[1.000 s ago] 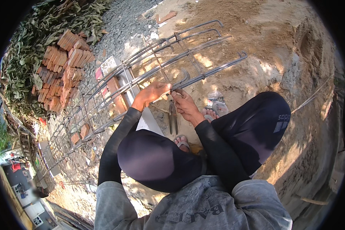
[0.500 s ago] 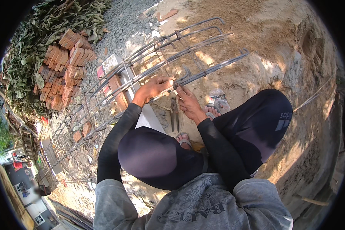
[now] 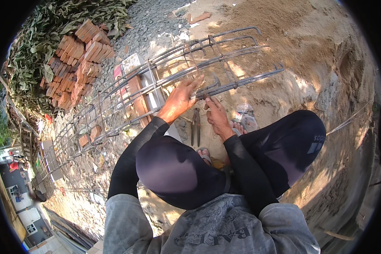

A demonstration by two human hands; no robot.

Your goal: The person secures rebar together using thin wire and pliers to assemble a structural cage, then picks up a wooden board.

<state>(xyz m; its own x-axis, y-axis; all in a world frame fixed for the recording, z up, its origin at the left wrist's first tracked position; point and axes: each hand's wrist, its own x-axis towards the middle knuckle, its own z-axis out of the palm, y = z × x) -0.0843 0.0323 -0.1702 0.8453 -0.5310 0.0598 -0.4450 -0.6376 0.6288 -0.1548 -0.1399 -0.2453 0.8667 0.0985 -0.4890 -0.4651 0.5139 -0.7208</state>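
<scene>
A long cage of steel reinforcing bars (image 3: pixel 224 86) with cross ties runs from the upper right down to the far left. My left hand (image 3: pixel 180 100) lies against its near lower bars, with the fingers stretched out. Just to the right, my right hand (image 3: pixel 218 116) has its thumb and fingers pinched together at the underside of the nearest bars. Whatever sits in that pinch is too small to make out. Below the two hands, a pair of pincers (image 3: pixel 195 127) with dark handles rests on the ground beside my sandalled foot (image 3: pixel 204 155).
Under the cage stand a pale block (image 3: pixel 133 62) and a brown wooden piece (image 3: pixel 136 91). Stacked red bricks (image 3: pixel 78 59), leaves (image 3: pixel 34 59) and grey gravel (image 3: pixel 150 25) lie to the left. A clear plastic bag (image 3: pixel 246 116) is near my other foot. Sandy soil spreads rightward.
My left hand's fingers have gone from a pinch at the bar to stretched out along it. My right hand stays pinched at nearly the same spot. The whole view has shifted slightly.
</scene>
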